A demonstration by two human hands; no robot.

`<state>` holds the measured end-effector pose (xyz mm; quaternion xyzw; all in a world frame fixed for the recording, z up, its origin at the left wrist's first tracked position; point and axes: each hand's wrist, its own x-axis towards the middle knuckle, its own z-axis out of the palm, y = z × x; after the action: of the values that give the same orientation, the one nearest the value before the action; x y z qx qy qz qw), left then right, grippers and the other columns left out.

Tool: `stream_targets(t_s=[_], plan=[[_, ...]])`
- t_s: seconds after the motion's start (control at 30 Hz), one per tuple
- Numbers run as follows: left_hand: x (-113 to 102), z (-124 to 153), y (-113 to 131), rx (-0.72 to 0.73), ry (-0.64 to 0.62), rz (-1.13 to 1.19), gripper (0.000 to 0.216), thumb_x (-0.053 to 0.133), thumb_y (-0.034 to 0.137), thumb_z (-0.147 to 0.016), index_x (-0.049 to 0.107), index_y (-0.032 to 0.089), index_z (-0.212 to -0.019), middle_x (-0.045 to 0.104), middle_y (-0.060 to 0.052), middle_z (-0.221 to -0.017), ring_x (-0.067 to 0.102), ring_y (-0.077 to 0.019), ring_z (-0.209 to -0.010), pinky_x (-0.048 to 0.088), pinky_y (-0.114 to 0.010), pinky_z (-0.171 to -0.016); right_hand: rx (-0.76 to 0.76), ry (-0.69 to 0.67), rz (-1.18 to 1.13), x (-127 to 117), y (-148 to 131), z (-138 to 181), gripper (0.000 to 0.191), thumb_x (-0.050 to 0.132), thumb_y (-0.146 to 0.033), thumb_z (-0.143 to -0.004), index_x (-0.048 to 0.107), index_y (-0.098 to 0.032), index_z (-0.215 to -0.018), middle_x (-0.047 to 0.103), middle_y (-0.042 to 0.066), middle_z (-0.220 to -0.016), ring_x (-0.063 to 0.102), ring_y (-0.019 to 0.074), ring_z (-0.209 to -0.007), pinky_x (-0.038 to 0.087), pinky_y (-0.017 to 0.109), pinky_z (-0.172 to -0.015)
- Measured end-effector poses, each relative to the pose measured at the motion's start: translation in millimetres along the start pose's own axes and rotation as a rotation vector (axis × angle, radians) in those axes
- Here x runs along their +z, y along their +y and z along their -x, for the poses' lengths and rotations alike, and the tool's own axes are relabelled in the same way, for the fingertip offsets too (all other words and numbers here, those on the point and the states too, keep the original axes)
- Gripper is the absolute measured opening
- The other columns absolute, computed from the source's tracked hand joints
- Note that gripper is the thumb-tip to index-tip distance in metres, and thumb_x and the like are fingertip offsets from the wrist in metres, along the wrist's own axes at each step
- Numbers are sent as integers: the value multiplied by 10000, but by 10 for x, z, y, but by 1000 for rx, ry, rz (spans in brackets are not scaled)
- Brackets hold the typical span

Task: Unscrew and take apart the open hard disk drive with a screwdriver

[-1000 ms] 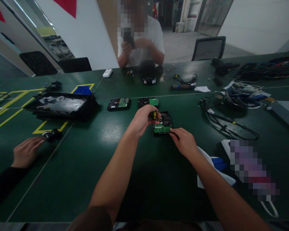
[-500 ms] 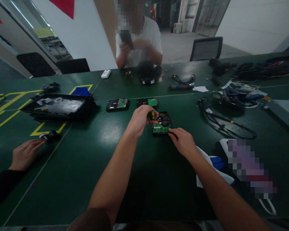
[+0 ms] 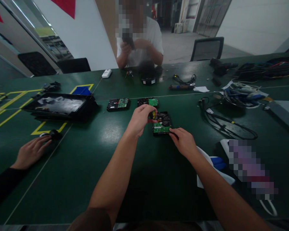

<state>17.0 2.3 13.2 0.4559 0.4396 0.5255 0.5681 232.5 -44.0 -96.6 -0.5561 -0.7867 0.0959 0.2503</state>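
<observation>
A hard drive (image 3: 162,129) lies on the green table with its green circuit board facing up. My left hand (image 3: 140,118) is closed around the short black-and-yellow handle of a screwdriver (image 3: 153,114), over the drive's left side. The screwdriver's tip is too small to make out. At the drive's near right corner, my right hand (image 3: 183,140) pinches the edge between thumb and fingers. Two more hard drives lie beyond: one (image 3: 118,104) to the left, and another (image 3: 148,102) just behind my left hand, partly covered by it.
A black tray (image 3: 60,106) stands at the left, near another person's hand (image 3: 32,152) on a small dark object (image 3: 55,134). Cables (image 3: 226,123) and a bundle of wires (image 3: 243,94) lie to the right. White-and-blue material (image 3: 214,166) rests beside my right forearm. Someone sits opposite.
The other person's hand at the left has moved right, onto the small dark object. My hands and the hard drive stay nearly in place; the view shifts very slightly.
</observation>
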Motion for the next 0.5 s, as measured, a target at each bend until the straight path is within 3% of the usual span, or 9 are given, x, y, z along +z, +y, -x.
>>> stream_targets(t_s=[0.1, 0.27, 0.37, 0.5], plan=[[-20, -4, -1, 13, -6, -40, 161, 636, 301, -821, 687, 148, -822, 654, -105, -980, 618, -197, -884, 561, -268, -579, -8, 1, 8, 3, 4, 0, 287, 526, -283, -1015, 696, -185, -1225, 724, 106, -1087, 675, 233, -971, 534, 362, -858], [-18, -10, -20, -76, -42, 52, 220, 635, 338, -827, 654, 159, -953, 675, -98, -858, 650, -214, -815, 548, -282, -544, -7, -4, 20, 8, -2, -5, 286, 532, -270, -1011, 695, -175, -1225, 724, 110, -1082, 676, 237, -973, 535, 370, -870], [-14, -32, -51, -68, -35, 59, 186, 641, 324, -811, 645, 158, -893, 680, -100, -876, 651, -213, -831, 573, -306, -597, -6, -7, 20, 10, -6, -8, 287, 525, -267, -1013, 696, -167, -1221, 725, 112, -1072, 678, 239, -961, 538, 376, -863], [-34, -42, -60, 12, -1, -60, 194, 629, 333, -800, 697, 151, -811, 672, -107, -965, 629, -208, -901, 536, -252, -574, 6, -12, 13, 11, -5, -3, 290, 521, -275, -1015, 694, -186, -1231, 725, 106, -1083, 678, 238, -968, 543, 377, -851]])
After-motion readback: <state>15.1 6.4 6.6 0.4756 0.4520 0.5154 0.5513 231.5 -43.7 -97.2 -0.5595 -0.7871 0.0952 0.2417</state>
